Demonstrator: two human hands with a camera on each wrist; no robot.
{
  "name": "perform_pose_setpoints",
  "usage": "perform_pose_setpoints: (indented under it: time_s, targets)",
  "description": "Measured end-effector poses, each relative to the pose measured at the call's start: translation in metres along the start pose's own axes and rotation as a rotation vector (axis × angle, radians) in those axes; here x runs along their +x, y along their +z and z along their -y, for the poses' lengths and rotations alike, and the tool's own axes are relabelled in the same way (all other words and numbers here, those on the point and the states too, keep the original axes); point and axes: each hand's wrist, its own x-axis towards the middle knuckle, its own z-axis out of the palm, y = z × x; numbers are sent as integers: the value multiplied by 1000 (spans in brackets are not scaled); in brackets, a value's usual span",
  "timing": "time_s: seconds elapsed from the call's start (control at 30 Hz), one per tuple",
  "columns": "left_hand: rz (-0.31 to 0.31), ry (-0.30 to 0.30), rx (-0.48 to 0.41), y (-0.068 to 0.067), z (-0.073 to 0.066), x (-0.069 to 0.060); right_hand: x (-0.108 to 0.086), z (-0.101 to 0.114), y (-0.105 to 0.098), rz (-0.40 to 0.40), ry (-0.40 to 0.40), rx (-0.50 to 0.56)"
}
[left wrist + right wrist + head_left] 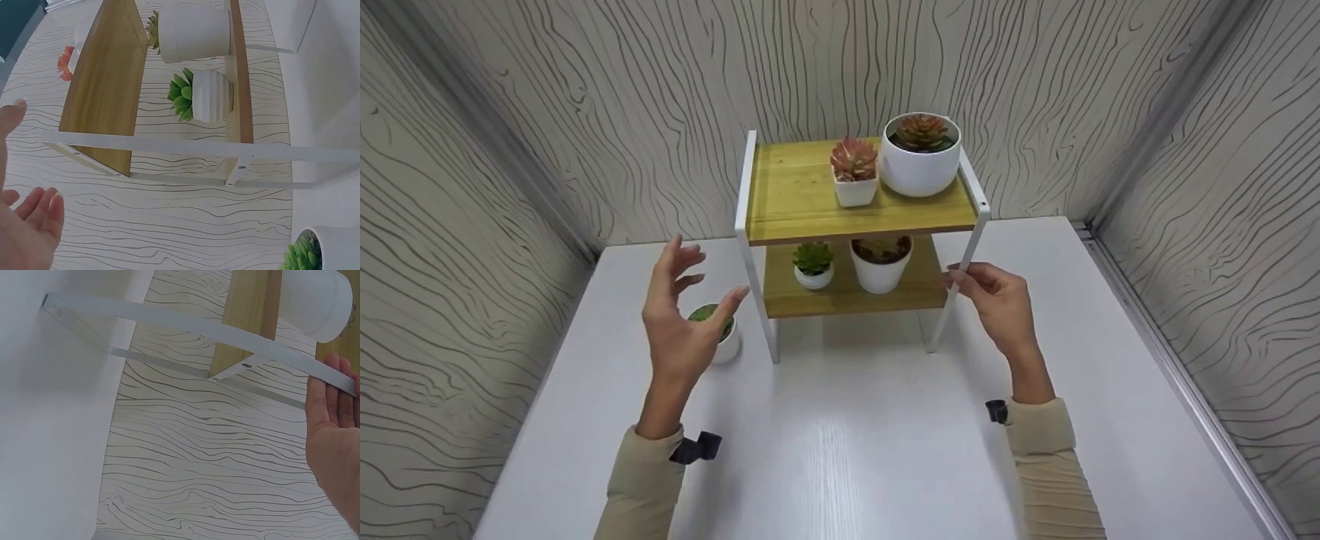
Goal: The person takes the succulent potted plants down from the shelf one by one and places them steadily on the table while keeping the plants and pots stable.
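A two-tier plant shelf with wooden boards and a white metal frame stands on the table. Thumb and fingers of my right hand pinch its front right leg; the right wrist view shows those fingers against the white bar. To the left of the shelf my left hand is raised, fingers spread and holding nothing. Partly hidden behind its thumb, a small green plant in a white pot stands on the table. In the left wrist view, the left hand is apart from the frame.
On the top board are a red succulent in a square pot and a larger round white pot. The lower board bears a small green succulent and a white tapered pot. Patterned walls enclose the white table.
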Motion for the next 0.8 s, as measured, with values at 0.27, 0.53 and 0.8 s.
perform_pose_setpoints:
  time_s: [0.27, 0.53, 0.8]
  targets:
    - [23, 59, -40, 5, -17, 10, 0, 0, 0, 7, 9, -25]
    - [53, 114, -81, 16, -35, 23, -1, 0, 0, -2, 6, -3]
    - [142, 144, -117, 26, -50, 36, -1, -2, -1, 1, 15, -4]
